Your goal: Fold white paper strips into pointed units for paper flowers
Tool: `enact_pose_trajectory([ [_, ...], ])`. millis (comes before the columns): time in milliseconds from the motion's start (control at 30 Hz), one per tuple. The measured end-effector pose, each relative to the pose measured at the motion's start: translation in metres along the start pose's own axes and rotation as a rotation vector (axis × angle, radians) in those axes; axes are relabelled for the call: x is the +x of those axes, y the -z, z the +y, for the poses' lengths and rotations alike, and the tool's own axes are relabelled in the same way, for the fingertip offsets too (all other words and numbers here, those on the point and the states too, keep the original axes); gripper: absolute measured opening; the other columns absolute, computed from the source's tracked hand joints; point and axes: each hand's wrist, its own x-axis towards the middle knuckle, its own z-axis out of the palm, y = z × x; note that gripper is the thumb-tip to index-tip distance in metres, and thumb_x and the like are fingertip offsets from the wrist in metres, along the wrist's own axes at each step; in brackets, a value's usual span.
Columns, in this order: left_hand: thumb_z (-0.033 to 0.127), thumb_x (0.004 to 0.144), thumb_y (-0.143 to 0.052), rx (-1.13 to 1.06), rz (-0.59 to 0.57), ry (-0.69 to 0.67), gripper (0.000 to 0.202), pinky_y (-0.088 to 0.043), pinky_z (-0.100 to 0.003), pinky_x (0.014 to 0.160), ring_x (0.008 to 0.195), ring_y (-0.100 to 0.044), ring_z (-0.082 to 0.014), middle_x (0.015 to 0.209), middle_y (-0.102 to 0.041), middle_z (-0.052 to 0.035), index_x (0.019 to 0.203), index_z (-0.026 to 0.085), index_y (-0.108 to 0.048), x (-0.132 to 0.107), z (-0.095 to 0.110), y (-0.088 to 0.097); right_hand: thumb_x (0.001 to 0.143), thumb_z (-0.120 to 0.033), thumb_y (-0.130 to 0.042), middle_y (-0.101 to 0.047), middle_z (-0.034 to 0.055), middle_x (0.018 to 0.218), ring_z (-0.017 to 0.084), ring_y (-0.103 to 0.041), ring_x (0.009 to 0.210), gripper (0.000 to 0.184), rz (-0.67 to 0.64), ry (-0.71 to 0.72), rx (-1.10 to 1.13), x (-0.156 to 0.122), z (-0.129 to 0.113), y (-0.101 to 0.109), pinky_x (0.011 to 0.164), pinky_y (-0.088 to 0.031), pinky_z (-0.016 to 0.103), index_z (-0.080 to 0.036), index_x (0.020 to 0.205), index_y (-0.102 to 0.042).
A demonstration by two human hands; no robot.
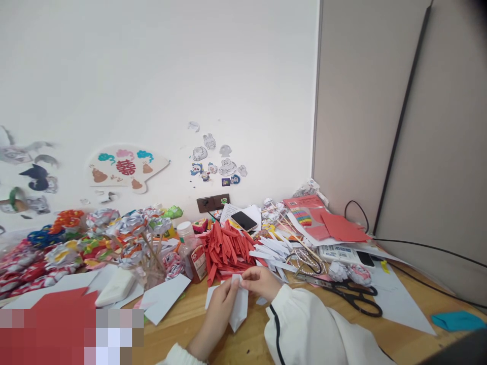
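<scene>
Two hands meet low in the middle of the view, both closed on one folded white paper [240, 308]. The left hand [219, 306] comes up from below and curls its fingers round the paper's left edge. The right hand [262, 282], out of a white sleeve [312, 329], pinches the top edge from the other side. The paper hangs just above the wooden worktop [182, 334], its pointed end down between the wrists.

Right behind the hands sits a heap of red folded strips [224, 246], and just to its right a smaller heap of white folded strips [274, 251]. A small bottle with a red label [192, 257] stands touching the red heap on the left. Further left, paper flowers on sticks [133, 228] crowd the back of the worktop, with loose white sheets [165, 299] lying in front of them.

To the right, black scissors [355, 296] lie flat near the sleeve. Behind them, red paper sheets [338, 226] lie by the grey partition [357, 126]. A dark phone [244, 220] rests face up behind the red heap, close to the wall. A teal scrap [458, 320] lies far right, well apart from everything else. On the white wall hang a fan-shaped cutout [127, 167] and a cluster of cartoon stickers [216, 162].
</scene>
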Motion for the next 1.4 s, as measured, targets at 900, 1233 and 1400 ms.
enact_pose_trajectory([
  [900, 0.037, 0.077, -0.038, 0.158, 0.003, -0.044, 0.030, -0.038, -0.027, 0.059, 0.063, -0.053, -0.0193, 0.067, -0.063, -0.0047, 0.068, 0.015, -0.056, 0.000, 0.002, -0.002, 0.068, -0.026, -0.055, -0.055, -0.0012, 0.057, 0.010, -0.048, 0.054, 0.014, 0.156, 0.290, -0.369, -0.004, -0.002, -0.005, 0.053, -0.038, 0.020, -0.014, 0.064, -0.060],
  [1233, 0.044, 0.071, -0.047, -0.128, 0.090, 0.093, 0.034, -0.040, -0.026, 0.057, 0.064, -0.054, -0.0187, 0.069, -0.063, -0.0043, 0.071, 0.014, -0.060, -0.002, 0.006, -0.001, 0.071, -0.019, -0.049, -0.055, -0.0010, 0.061, 0.010, -0.048, 0.055, 0.013, 0.131, 0.305, -0.468, -0.006, -0.002, -0.005, 0.052, -0.038, 0.020, -0.016, 0.077, -0.060],
  [1400, 0.055, 0.063, -0.050, -0.498, 0.073, 0.353, 0.043, -0.040, -0.025, 0.051, 0.055, -0.052, -0.0145, 0.061, -0.059, -0.0011, 0.077, 0.014, -0.059, 0.000, 0.006, 0.000, 0.070, -0.019, -0.050, -0.060, 0.0014, 0.063, 0.012, -0.052, 0.058, 0.014, 0.168, 0.310, -0.500, -0.007, -0.007, -0.006, 0.056, -0.040, 0.022, -0.015, 0.076, -0.063],
])
